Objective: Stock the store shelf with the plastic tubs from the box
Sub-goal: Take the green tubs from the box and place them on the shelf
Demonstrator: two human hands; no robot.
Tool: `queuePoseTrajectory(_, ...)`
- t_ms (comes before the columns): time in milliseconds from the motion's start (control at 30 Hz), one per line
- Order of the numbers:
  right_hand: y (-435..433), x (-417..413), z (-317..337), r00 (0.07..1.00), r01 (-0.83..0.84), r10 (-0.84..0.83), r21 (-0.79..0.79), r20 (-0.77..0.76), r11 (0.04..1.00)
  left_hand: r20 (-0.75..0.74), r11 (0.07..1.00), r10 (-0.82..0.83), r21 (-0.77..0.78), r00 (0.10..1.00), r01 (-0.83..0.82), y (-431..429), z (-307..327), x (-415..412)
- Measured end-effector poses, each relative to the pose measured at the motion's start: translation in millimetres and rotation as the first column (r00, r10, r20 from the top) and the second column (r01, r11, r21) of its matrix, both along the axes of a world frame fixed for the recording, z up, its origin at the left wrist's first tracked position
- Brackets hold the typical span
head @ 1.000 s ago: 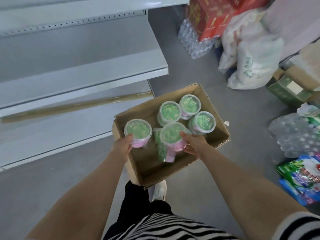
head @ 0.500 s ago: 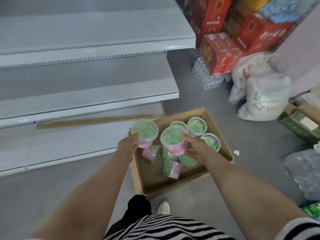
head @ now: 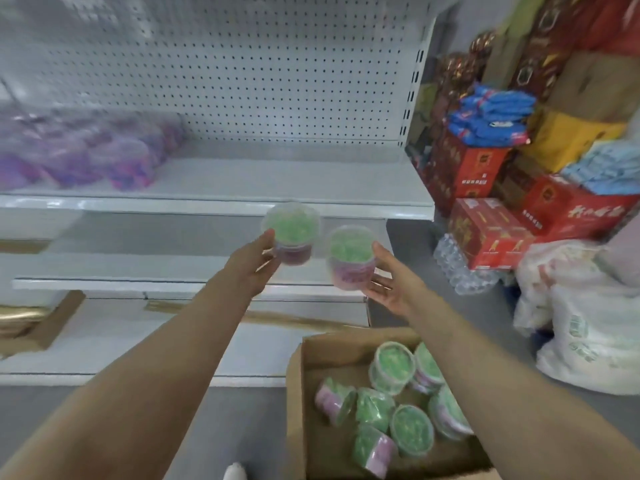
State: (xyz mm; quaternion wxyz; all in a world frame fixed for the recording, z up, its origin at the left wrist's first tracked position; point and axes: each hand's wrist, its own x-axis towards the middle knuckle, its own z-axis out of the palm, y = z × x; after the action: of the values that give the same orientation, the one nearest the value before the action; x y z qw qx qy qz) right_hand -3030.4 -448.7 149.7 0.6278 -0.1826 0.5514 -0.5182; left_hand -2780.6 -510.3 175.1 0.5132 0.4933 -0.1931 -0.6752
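Note:
My left hand (head: 251, 263) holds a clear plastic tub (head: 292, 233) with green contents and a purple base, lifted in front of the white shelf's (head: 242, 206) front edge. My right hand (head: 391, 282) grips a second such tub (head: 350, 257) just to the right of the first and slightly lower. Both tubs are upright and close together. Down at the lower right, the open cardboard box (head: 296, 393) on the floor holds several more tubs (head: 391, 367), some upright and some lying on their sides.
Blurred purple tubs (head: 86, 157) stand on the left of the upper shelf; its right part is bare. Lower white shelves (head: 138, 282) run below. Red cartons (head: 491, 233), bottled water (head: 457, 268) and white bags (head: 588, 327) crowd the floor on the right.
Both hands have lifted their tubs out of the box and up to the level of the upper shelf. The view has tilted up, so the pegboard back and the purple tubs show.

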Motion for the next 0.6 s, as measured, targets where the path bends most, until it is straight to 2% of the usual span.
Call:
queuePoseTrajectory(133,-37,28,41,0.997,-0.074,0.074,-0.116,-0.008,0.99,-0.012,0.997,0.037,-0.063,0.999,-0.038,-25,44,34)
queuePoseTrajectory(300,-85,73,79,0.999,-0.049,0.051,-0.155,0.009,0.987,0.007,0.995,0.083,-0.062,0.997,-0.082,-62,77,72)
queuePoseTrajectory(600,-180,149,101,0.999,0.053,-0.051,-0.169,0.015,0.984,-0.016,0.999,0.033,-0.037,0.999,-0.034,-171,81,139)
